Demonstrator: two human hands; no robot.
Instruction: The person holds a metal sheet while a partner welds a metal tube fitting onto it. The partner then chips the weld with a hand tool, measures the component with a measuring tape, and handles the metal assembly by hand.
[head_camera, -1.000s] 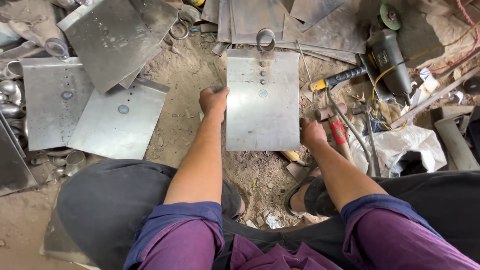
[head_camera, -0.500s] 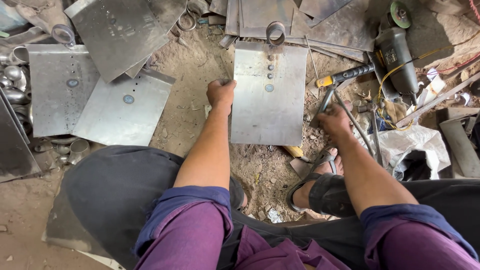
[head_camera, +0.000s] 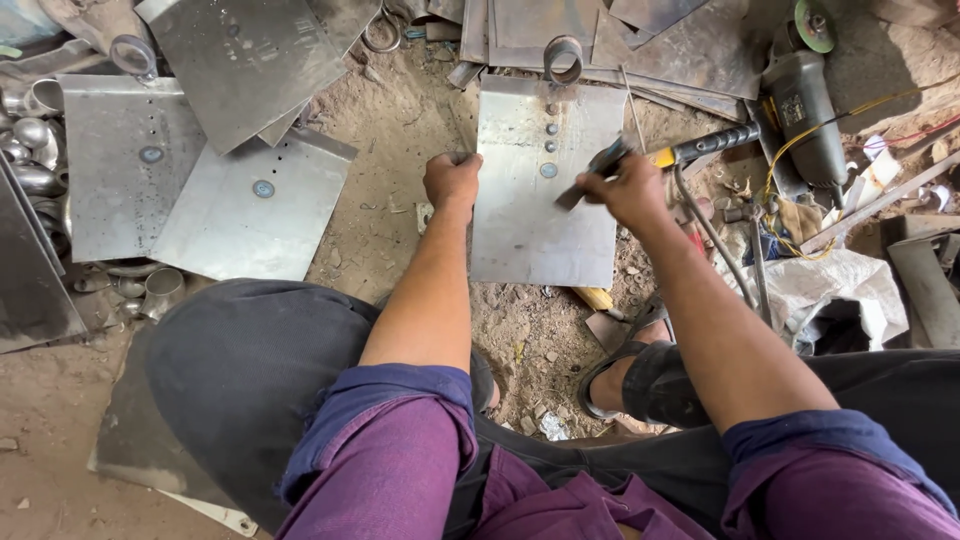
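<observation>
Nearest to you are your purple sleeves and dark trousers, with one sandalled foot (head_camera: 612, 385) planted on the dirt floor (head_camera: 400, 150) between your knees.

Both your forearms reach forward and away from you. Your left arm runs nearly straight up the view, and your left hand (head_camera: 452, 180) is curled into a fist on the left edge of the steel plate (head_camera: 535, 210), gripping it there.

Your right arm angles inward from the right. Your right hand (head_camera: 630, 190) is closed round a dark, slim tool (head_camera: 592, 172), which slants down and left over the right half of the plate; its exact kind is blurred. The wrist is bent slightly, knuckles up.

The plate lies flat on the dirt straight ahead of you, its near edge close to your foot. It carries a short column of round studs (head_camera: 549, 130) and a metal ring (head_camera: 563, 58) stands at its far edge.

Just right of your right hand lies a hammer with a yellow and black handle (head_camera: 705, 145), and beyond it an angle grinder (head_camera: 805, 95).

To the left, well apart from your hands, more steel plates (head_camera: 250, 205) lie overlapping, with short shiny pipe pieces (head_camera: 25, 130) at the left border.
</observation>
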